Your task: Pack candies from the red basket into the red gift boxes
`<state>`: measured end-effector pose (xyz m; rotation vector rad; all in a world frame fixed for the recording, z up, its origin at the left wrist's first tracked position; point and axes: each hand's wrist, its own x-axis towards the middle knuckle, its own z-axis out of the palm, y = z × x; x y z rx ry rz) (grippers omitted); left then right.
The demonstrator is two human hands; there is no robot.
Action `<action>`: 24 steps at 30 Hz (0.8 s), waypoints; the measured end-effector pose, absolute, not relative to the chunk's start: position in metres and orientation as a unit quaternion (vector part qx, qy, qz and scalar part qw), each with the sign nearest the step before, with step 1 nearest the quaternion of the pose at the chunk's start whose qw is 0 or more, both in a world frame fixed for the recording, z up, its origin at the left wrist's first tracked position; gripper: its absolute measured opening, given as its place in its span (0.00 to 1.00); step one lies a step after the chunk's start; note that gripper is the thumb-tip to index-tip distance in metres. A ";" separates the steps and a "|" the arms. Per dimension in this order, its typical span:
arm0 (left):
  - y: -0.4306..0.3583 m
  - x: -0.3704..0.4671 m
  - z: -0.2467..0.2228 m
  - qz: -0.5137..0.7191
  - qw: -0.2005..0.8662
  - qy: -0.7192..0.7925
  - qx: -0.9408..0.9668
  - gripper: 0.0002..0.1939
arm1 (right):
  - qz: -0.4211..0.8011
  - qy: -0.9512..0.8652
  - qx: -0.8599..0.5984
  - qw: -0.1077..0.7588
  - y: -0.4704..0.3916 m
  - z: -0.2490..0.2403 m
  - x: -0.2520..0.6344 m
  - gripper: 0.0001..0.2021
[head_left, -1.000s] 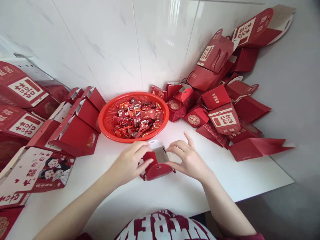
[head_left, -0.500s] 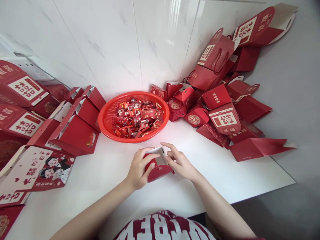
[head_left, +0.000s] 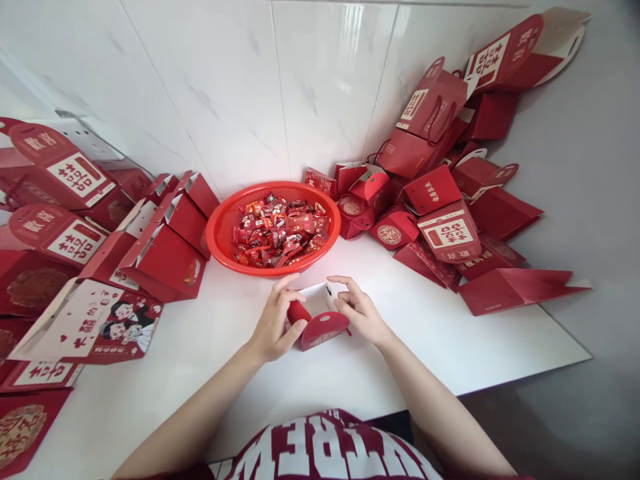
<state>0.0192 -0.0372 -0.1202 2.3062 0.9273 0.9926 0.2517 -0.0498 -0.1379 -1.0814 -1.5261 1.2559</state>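
A small red gift box [head_left: 324, 328] with its top open stands on the white table in front of me, a rounded flap with a hole folded outward on the near side and a white inside showing. My left hand [head_left: 274, 325] grips its left side, thumb at the near corner and fingers at the far corner. At the right side, my right hand [head_left: 359, 310] holds the white-lined wall between thumb and fingers, close to a dark slot. Just behind the box sits a red plastic basket [head_left: 216, 233] of wrapped sweets [head_left: 280, 230].
Several folded red gift boxes [head_left: 450, 230] are heaped at the right against the wall. More red boxes [head_left: 165, 260] stand at the left, among them one with a cartoon couple [head_left: 127, 327]. A white tiled wall [head_left: 240, 87] closes the back of the white table [head_left: 215, 387].
The box's opening looks wider, with more of its white inside showing. My right fingers have closed onto the right wall. The view has shifted slightly left.
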 end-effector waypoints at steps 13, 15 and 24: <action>-0.051 0.000 -0.101 0.463 0.424 0.348 0.696 0.21 | 0.469 -0.671 -0.405 0.408 -0.052 -0.135 0.250 0.18; -0.046 -0.010 -0.103 0.451 0.420 0.311 0.724 0.22 | 0.461 -0.688 -0.394 0.399 -0.053 -0.134 0.250 0.18; -0.035 -0.025 -0.098 0.427 0.386 0.267 0.773 0.22 | 0.394 -0.726 -0.414 0.382 -0.062 -0.130 0.249 0.17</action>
